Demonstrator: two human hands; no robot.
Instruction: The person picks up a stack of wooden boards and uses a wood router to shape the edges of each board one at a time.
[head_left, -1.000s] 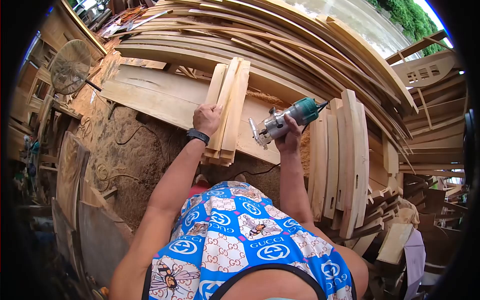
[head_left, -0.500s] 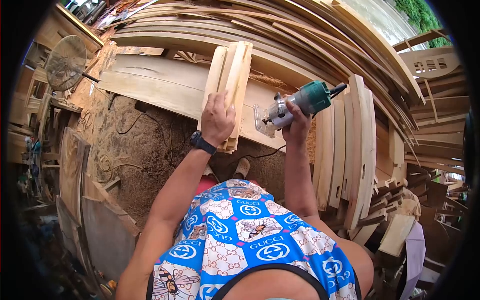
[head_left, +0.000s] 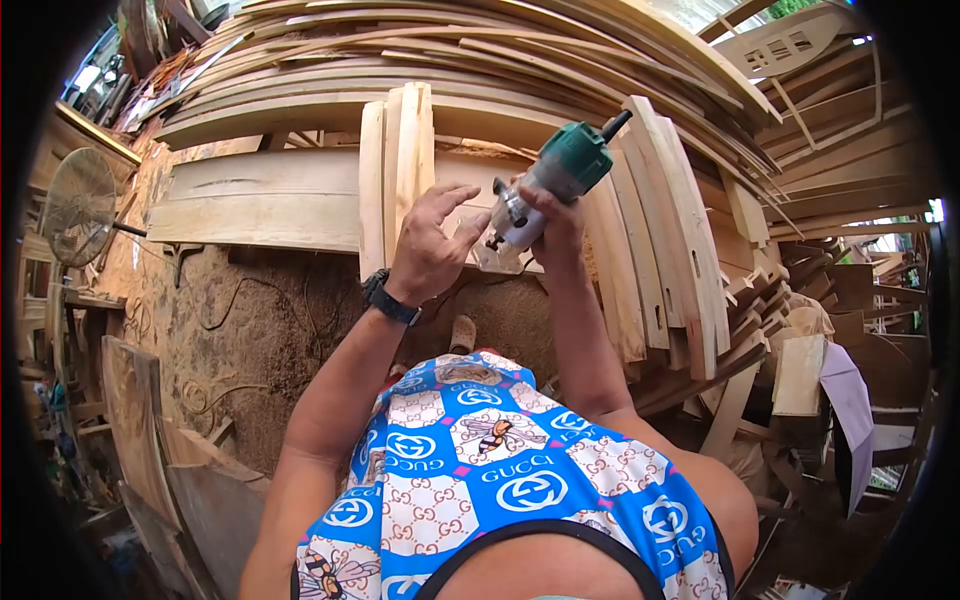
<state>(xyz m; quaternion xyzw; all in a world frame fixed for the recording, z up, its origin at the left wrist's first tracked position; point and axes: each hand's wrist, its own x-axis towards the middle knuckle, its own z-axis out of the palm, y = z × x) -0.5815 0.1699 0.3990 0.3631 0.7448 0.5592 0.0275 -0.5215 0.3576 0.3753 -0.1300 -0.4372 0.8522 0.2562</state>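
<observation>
In my right hand (head_left: pixel 560 225) is a trim router (head_left: pixel 550 185) with a green motor cap and a silver body, tilted so its cord end points up and to the right. Its bit and clear base plate face down toward my left. My left hand (head_left: pixel 435 245), wearing a dark wristwatch (head_left: pixel 388 298), is raised beside the router's lower end with thumb and fingers apart, holding nothing. Just beyond it, several pale wooden strips (head_left: pixel 408 140) stand side by side across a wide plank (head_left: pixel 260 205).
Long stacked boards (head_left: pixel 340 65) curve along the far side. Thick slotted wooden pieces (head_left: pixel 680 230) lean at my right, with cut offcuts (head_left: pixel 745 310) below them. A round fan (head_left: pixel 80 205) stands at the left. A cable (head_left: pixel 235 300) lies on the sawdust-covered floor.
My left hand has let go of the wooden strips and moved right toward the router. The router has come left, closer to that hand. The view has shifted too.
</observation>
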